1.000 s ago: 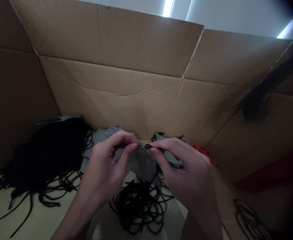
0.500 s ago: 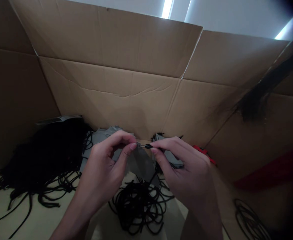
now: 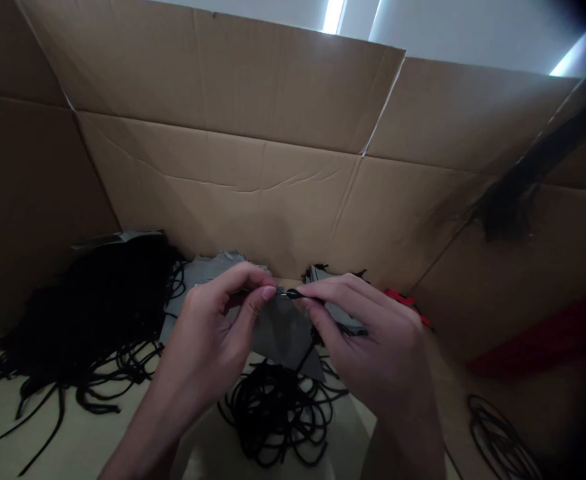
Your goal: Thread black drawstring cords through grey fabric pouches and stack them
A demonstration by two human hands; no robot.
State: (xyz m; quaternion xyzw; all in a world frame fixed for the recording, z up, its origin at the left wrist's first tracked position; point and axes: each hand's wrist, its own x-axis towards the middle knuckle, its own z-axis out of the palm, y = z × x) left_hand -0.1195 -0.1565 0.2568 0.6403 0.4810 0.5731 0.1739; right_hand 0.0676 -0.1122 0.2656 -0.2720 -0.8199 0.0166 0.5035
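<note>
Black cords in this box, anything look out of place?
Yes: a bunch of black cords lies up against the right cardboard wall, well above the other cords, the heap and the tangle lower down.

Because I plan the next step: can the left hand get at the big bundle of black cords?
Probably yes. The left hand is close to the bundle of black cords, with nothing between them. But its fingertips pinch a small black piece, so it must release that first.

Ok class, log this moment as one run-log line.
left hand: pinches small metal piece | right hand: pinches black cord | below: cord tangle
</note>
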